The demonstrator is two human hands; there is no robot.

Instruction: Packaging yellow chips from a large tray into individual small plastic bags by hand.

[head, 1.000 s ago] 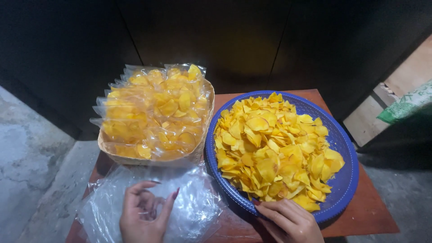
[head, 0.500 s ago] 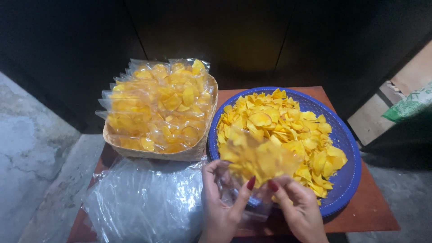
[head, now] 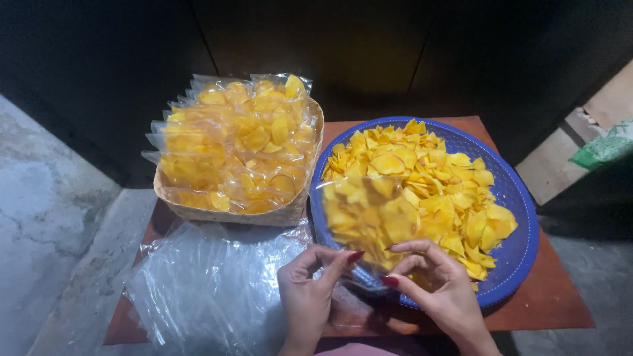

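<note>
**Both hands pinching one clear bag over the blue basket's near rim**

Left hand [head: 308,298] is pinching the lower edge of a clear plastic bag [head: 369,221] between thumb and forefinger, remaining fingers curled narrow. Right hand [head: 438,290] is gripping the same edge just beside it, fingertips [head: 389,280] closing on the film. Bag is standing upright, empty, yellow chips showing through it from behind.

Landmark: blue basket [head: 521,247], round, perforated, sitting on a reddish wooden table [head: 554,310].
- Bag is hanging over the basket's near-left rim, both hands just below that rim.
- Loose yellow chips [head: 435,191] are heaping inside the basket.
- Woven tray [head: 277,214] is touching the basket's left side, carrying rows of filled chip bags [head: 234,145].
- Pile of empty clear bags [head: 211,283] is lying left of the basket, in front of the tray, beside the left hand.
</note>
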